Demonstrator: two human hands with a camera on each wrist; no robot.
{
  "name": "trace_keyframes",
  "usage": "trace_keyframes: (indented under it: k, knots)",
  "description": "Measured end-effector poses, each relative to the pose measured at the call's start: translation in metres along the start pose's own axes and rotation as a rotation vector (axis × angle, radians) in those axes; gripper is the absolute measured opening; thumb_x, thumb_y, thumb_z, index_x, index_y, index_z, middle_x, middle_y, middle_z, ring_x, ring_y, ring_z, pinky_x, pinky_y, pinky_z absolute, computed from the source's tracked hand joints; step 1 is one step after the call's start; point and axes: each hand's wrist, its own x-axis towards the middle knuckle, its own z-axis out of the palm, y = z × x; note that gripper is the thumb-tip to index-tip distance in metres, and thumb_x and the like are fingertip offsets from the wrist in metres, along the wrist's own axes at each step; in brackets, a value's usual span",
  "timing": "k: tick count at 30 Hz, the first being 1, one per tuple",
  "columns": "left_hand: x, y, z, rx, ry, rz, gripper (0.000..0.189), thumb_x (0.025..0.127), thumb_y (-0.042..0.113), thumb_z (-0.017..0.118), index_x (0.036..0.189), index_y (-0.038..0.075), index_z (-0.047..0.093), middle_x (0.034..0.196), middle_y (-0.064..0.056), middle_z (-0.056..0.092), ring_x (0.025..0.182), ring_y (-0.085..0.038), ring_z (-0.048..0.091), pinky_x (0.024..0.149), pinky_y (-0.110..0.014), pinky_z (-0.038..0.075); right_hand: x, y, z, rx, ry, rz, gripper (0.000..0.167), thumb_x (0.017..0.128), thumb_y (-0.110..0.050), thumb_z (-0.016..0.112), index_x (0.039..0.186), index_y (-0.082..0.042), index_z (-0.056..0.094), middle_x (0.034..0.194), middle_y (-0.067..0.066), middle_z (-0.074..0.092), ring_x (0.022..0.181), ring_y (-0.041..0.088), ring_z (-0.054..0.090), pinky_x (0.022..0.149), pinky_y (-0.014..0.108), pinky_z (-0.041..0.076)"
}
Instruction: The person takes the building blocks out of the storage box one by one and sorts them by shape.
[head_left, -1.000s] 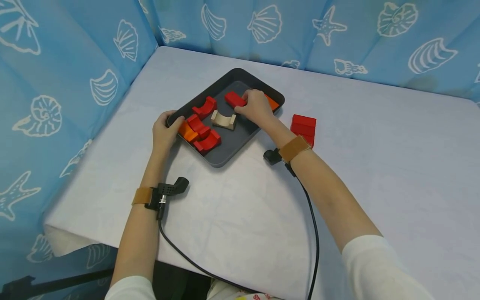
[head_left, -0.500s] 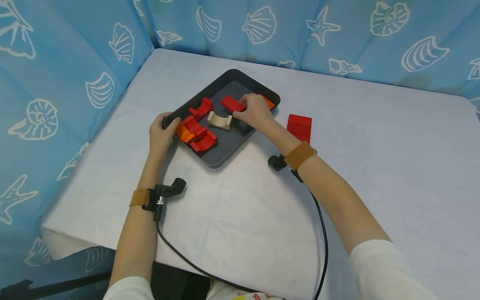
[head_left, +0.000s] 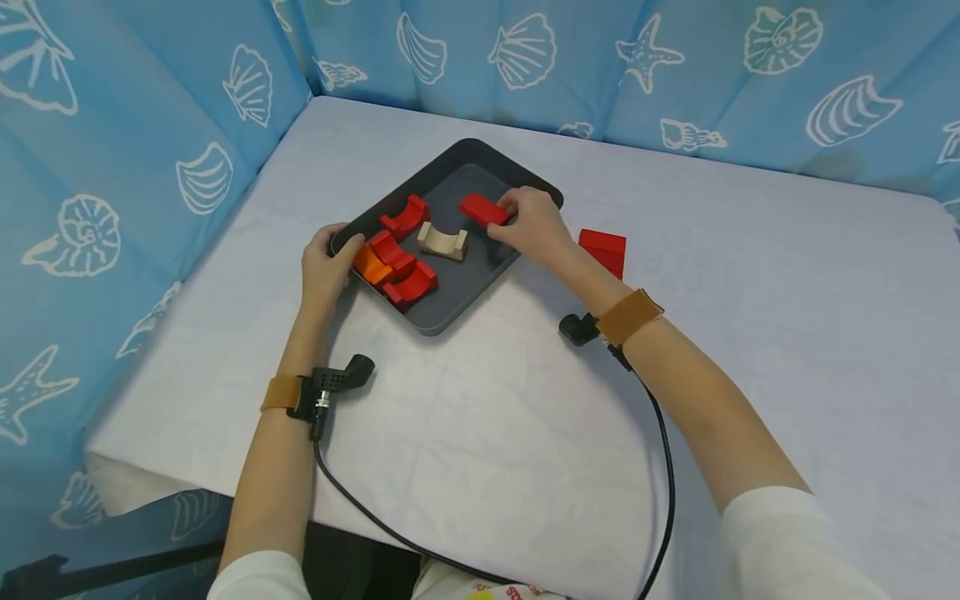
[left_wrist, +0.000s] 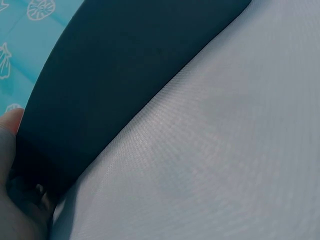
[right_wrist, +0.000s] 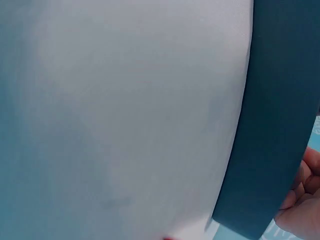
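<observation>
A dark grey tray (head_left: 442, 319) lies at an angle on the white-covered table. My left hand (head_left: 326, 265) grips its left corner, thumb over the rim. In the left wrist view, fingers (left_wrist: 15, 200) show at the tray's outer wall. Toward the tray's right end, my right hand (head_left: 536, 225) pinches a red rectangular block (head_left: 483, 209) by its near end. Wooden blocks with a curved hollow sit in the tray: a plain wood one (head_left: 442, 242) in the middle, a red one (head_left: 406, 217) behind, and two red ones (head_left: 412, 285) beside an orange block (head_left: 372, 265) by my left thumb.
To the right of the tray, red blocks (head_left: 603, 250) stand on the table (head_left: 750, 333), partly behind my right forearm. A blue curtain (head_left: 465, 50) with white shells hangs along the back and left sides. A black cable (head_left: 390, 527) runs from each wrist camera.
My right hand has shifted to the right with the red rectangular block, and now covers the orange piece at the tray's right end. My left hand keeps its place on the tray corner.
</observation>
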Motion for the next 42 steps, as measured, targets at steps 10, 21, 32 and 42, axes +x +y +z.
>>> trace_keyframes:
  k: [10,21,32,42]
  knots:
    - [-0.001,0.003,0.004,-0.002,-0.012,-0.003,0.041,0.084,0.026,0.057,0.116,0.000,0.054,0.110,-0.013,0.054,0.083,-0.016,0.045,0.062,-0.021,0.039,-0.016,0.010,-0.016,-0.029,0.025,-0.035,0.037,0.077,-0.017,0.065,0.106,0.004,0.060,0.096,0.013,0.057,0.087,0.024,0.046,0.074,0.033,0.042]
    - [-0.002,0.003,0.003,0.007,-0.011,0.003,0.041,0.085,0.026,0.056,0.116,0.000,0.054,0.111,-0.014,0.053,0.086,-0.016,0.045,0.066,-0.021,0.039,-0.027,0.011,-0.027,-0.011,0.013,-0.036,0.038,0.077,-0.019,0.065,0.107,0.003,0.059,0.101,0.014,0.057,0.092,0.025,0.046,0.076,0.035,0.042]
    - [-0.001,0.000,0.001,0.004,-0.012,-0.013,0.043,0.085,0.028,0.056,0.117,0.001,0.054,0.113,-0.013,0.053,0.090,-0.016,0.044,0.072,-0.021,0.038,-0.037,0.015,-0.034,-0.005,0.036,-0.047,0.037,0.076,-0.019,0.065,0.106,0.002,0.058,0.099,0.012,0.057,0.091,0.026,0.045,0.071,0.033,0.041]
    - [-0.001,0.002,0.000,0.000,-0.006,-0.007,0.042,0.085,0.027,0.055,0.118,-0.001,0.053,0.114,-0.014,0.053,0.092,-0.016,0.043,0.077,-0.022,0.038,-0.044,0.009,-0.042,-0.039,0.021,-0.032,0.040,0.076,-0.020,0.066,0.109,0.002,0.058,0.100,0.013,0.057,0.091,0.027,0.044,0.073,0.035,0.039]
